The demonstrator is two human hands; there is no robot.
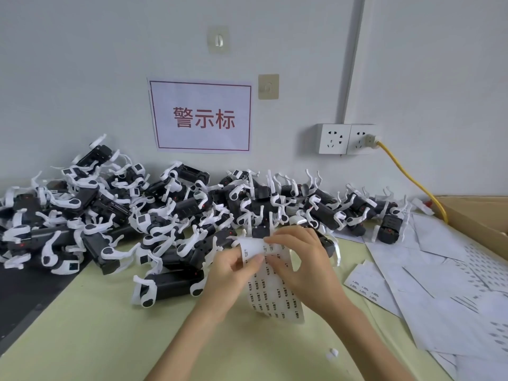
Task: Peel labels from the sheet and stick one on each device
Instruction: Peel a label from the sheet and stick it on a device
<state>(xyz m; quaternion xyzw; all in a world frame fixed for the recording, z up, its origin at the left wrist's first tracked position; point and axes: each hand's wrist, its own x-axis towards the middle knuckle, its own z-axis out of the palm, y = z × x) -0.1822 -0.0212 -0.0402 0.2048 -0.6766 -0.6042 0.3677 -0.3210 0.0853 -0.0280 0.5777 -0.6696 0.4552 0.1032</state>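
A white label sheet [270, 292] with rows of small dark printed labels is held up over the pale green table [96, 334]. My left hand [229, 273] pinches the sheet's upper left part, which curls over my thumb. My right hand [302, 259] has its fingers curled on the sheet's upper right, fingertips at a label near the top edge. A large heap of black devices with white arms [170, 215] stretches along the wall behind the sheet. One black device [170, 285] lies alone just left of my left hand.
Used white backing sheets [445, 292] lie spread over the table's right side. A cardboard box [478, 218] stands at the far right. A yellow cable [412, 178] runs from the wall socket [347, 138] down behind the box. A black mat [22, 292] covers the left edge.
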